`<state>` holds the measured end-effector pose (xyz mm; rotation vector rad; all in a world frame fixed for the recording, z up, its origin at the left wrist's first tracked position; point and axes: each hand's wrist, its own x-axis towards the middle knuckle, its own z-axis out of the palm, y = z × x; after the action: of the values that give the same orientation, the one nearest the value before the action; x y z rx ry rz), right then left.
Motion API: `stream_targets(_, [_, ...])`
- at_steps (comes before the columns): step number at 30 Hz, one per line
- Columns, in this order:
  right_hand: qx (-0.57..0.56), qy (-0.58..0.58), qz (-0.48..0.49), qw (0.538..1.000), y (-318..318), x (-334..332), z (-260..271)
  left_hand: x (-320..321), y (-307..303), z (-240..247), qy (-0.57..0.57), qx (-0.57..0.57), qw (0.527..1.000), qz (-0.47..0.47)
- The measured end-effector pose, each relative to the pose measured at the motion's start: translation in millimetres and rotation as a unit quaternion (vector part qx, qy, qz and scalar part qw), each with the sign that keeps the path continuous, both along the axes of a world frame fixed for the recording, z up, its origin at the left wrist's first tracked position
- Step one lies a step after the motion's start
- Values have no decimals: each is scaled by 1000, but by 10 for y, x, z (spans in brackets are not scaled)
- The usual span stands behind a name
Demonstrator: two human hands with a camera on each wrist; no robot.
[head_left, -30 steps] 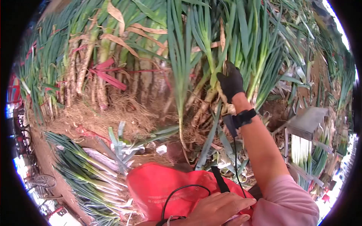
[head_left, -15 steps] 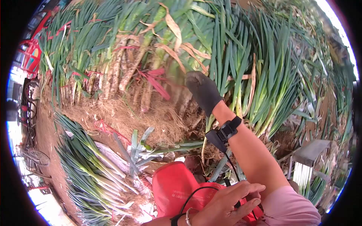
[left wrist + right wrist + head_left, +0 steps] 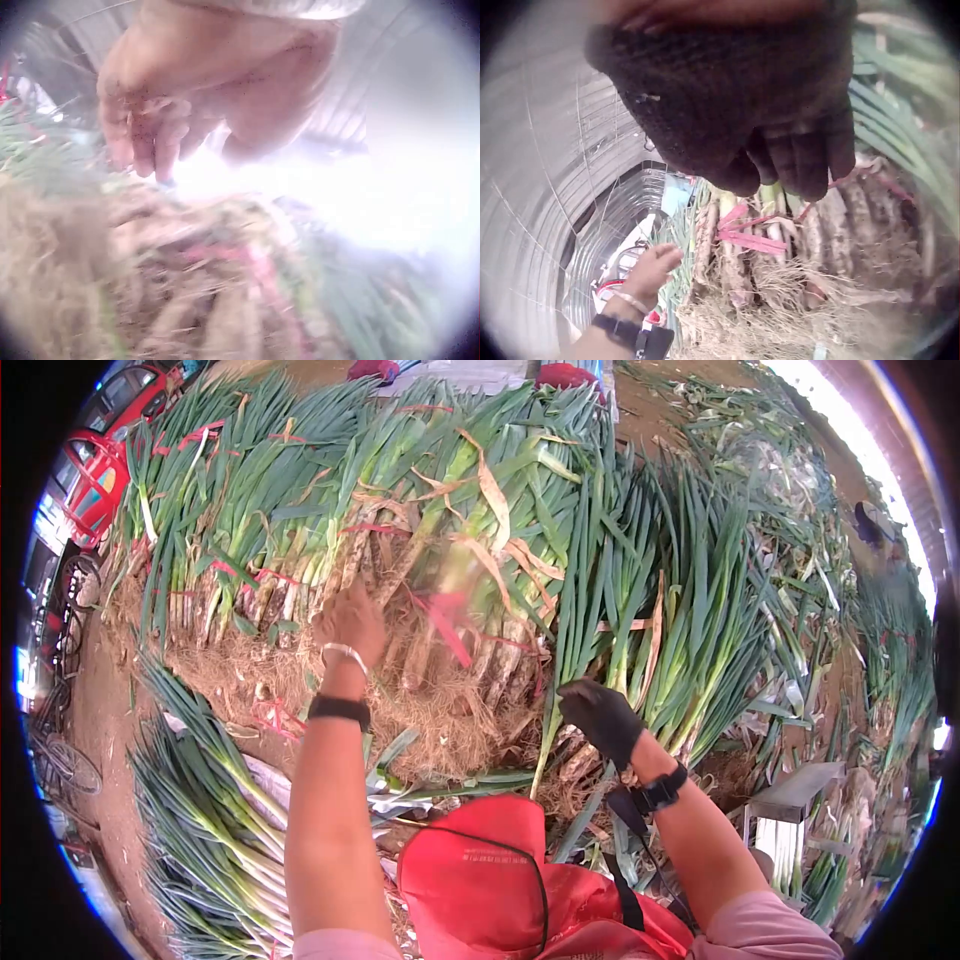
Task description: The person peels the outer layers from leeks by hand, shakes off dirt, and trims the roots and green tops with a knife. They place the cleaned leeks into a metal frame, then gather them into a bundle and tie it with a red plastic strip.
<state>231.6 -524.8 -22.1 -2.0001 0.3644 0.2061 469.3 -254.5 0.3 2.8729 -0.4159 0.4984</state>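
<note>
Long green onions (image 3: 510, 490) with soil-caked stalks and bushy roots (image 3: 430, 730) stand in bundles across the head view. A pink-red tie (image 3: 450, 632) goes round one bundle. My bare left hand (image 3: 350, 625) is over the dirty stalks left of that tie; in the left wrist view its fingers (image 3: 142, 142) hang loosely bent with nothing between them. My right hand (image 3: 603, 722), in a dark glove, is beside a thin green onion (image 3: 551, 732) at the right end of the bundles. Its gloved fingers (image 3: 806, 161) reach downward and hold nothing in the right wrist view.
Cleaner white-stemmed green onions (image 3: 215, 810) lie in a pile at the lower left. A red apron (image 3: 480, 860) covers my lap, with a dark cable across it. A small metal stand (image 3: 795, 792) is at the right. Bicycles and a red vehicle (image 3: 100, 485) are at the far left.
My right hand has left the stalks it gripped, passed near the tie and drawn back rightward. My left hand has moved from my lap out over the bundles. The view has shifted.
</note>
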Motion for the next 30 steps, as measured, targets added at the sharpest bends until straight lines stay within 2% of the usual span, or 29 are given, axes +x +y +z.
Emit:
stream_targets(2, [-5,-2,-7,1000,-98,-180,25,74,24,-54,98,206,973,31])
stream_targets(6, [-6,36,-39,999,-154,-282,34,-119,-139,-25,103,201,974,-6])
stream_targets(8, [58,-43,-56,996,-112,-280,-68,-358,-180,46,171,100,977,-76])
stream_targets(9, [199,-66,-83,974,-26,-247,20,-591,-212,157,223,-11,968,-111])
stream_targets(11, [240,-34,-85,966,111,-181,266,-1120,-305,156,320,-192,921,-113])
stream_targets(12, [262,-20,-81,961,183,-150,332,-1353,-343,89,359,-261,892,-81])
stream_targets(14, [278,-22,-97,956,433,-31,352,-1777,-436,22,264,-210,919,-202])
stream_targets(15, [294,-21,-114,949,526,11,350,-1934,-495,78,263,-212,920,-201])
stream_targets(16, [244,-33,-13,969,517,90,260,-2085,-545,164,269,-227,908,-227])
stream_targets(17, [240,-39,1,970,550,155,298,-2175,-562,211,277,-241,896,-251])
stream_targets(19, [242,-42,9,969,600,111,446,-1836,-238,132,214,-324,874,-290])
stream_targets(20, [281,-67,-23,957,605,72,578,-1557,-71,151,156,-218,955,-127])
stream_targets(21, [319,-92,-52,942,603,59,649,-1139,195,268,77,-46,993,-73])
stream_targets(22, [320,-91,-48,942,544,4,608,-722,461,385,-4,126,992,-7])
stream_targets(23, [282,-59,-58,956,408,-96,513,-476,556,741,87,242,959,121])
stream_targets(24, [243,-28,-67,967,256,-197,408,-335,714,705,87,243,958,123])
stream_targets(25, [207,-20,-67,976,143,-347,266,-193,856,600,-67,184,977,81])
stream_targets(26, [173,-13,-65,983,67,-541,150,-103,930,483,-219,122,968,36])
stream_targets(28, [200,52,-85,975,-39,-891,57,-257,644,167,2,-6,1000,-9])
stream_targets(30, [167,106,-108,974,-70,-1179,70,-405,267,-41,24,-9,991,-133])
